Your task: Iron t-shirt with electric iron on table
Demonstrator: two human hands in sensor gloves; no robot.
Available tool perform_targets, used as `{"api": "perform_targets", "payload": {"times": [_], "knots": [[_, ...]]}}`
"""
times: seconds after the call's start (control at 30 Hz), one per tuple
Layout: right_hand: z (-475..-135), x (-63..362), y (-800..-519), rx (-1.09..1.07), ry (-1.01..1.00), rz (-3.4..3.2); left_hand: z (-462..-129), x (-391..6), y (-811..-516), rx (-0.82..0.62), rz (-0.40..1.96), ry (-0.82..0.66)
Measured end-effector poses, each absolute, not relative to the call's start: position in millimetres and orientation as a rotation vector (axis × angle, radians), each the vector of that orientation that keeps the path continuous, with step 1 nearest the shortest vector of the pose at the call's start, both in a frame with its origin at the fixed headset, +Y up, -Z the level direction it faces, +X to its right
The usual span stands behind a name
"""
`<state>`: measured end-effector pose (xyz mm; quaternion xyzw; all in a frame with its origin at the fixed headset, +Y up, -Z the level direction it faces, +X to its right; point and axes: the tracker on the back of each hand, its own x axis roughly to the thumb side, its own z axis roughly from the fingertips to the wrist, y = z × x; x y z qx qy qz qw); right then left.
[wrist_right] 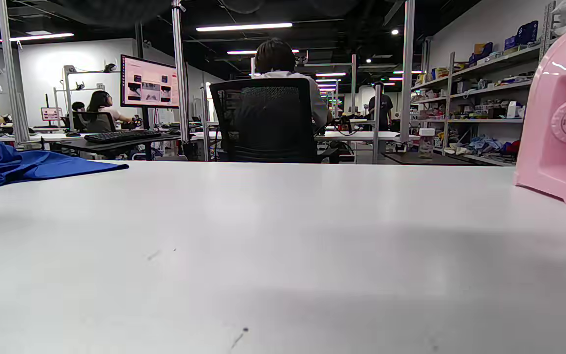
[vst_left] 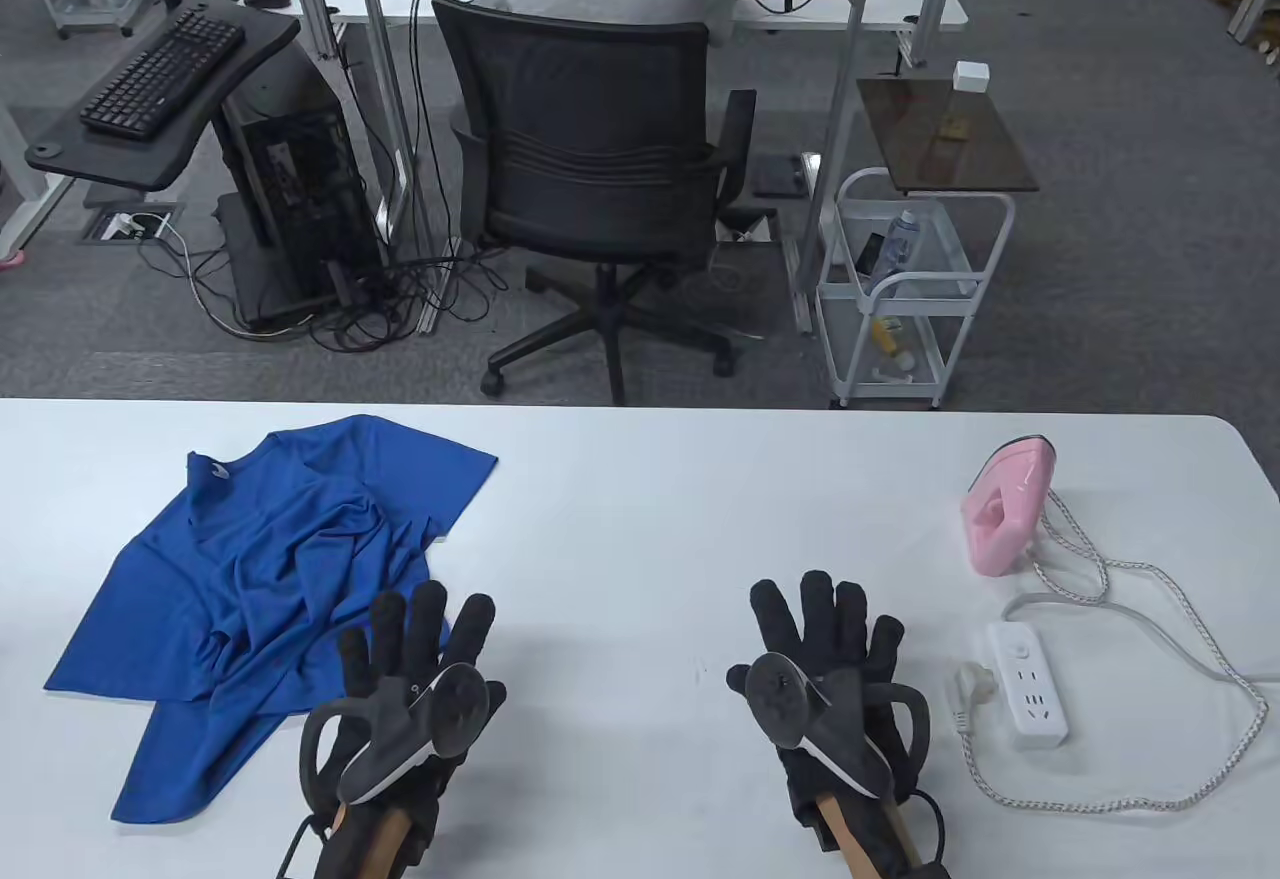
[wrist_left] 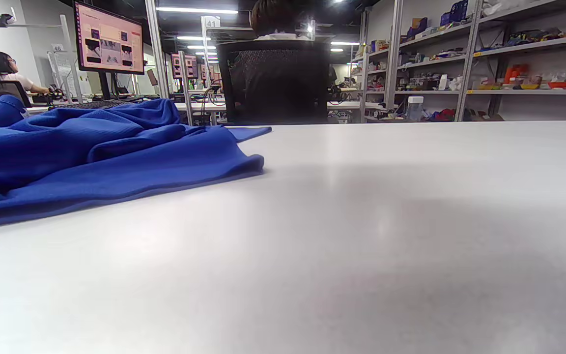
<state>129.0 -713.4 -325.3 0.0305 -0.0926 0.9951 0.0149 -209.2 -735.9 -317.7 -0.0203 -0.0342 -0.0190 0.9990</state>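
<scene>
A crumpled blue t-shirt [vst_left: 270, 569] lies on the left of the white table [vst_left: 640, 499]; it also shows in the left wrist view [wrist_left: 81, 152] and at the left edge of the right wrist view [wrist_right: 22, 167]. A pink electric iron [vst_left: 1005, 507] stands on its heel at the right, also in the right wrist view [wrist_right: 560, 118]. My left hand [vst_left: 415, 649] lies flat with fingers spread, its fingertips at the shirt's right edge. My right hand [vst_left: 830, 639] lies flat and empty on the bare table, left of the iron. Neither wrist view shows fingers.
A white power strip [vst_left: 1027, 683] lies right of my right hand with a loose plug [vst_left: 973, 687] beside it. The iron's braided cord [vst_left: 1180, 659] loops along the table's right side. Beyond the far edge are an office chair [vst_left: 590, 169] and a white cart [vst_left: 905, 289].
</scene>
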Motion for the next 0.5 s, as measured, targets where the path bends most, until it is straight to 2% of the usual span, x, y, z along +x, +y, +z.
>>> {"api": "perform_targets", "payload": {"times": [0.13,0.5], "knots": [[-326,130,-716,0.092,-0.273,3.107,-318,-207,-739,-0.054,-0.056,-0.075],[-323,125,-701,0.103,-0.329,3.106,-318,-205,-742,-0.071,-0.079,-0.084]]}}
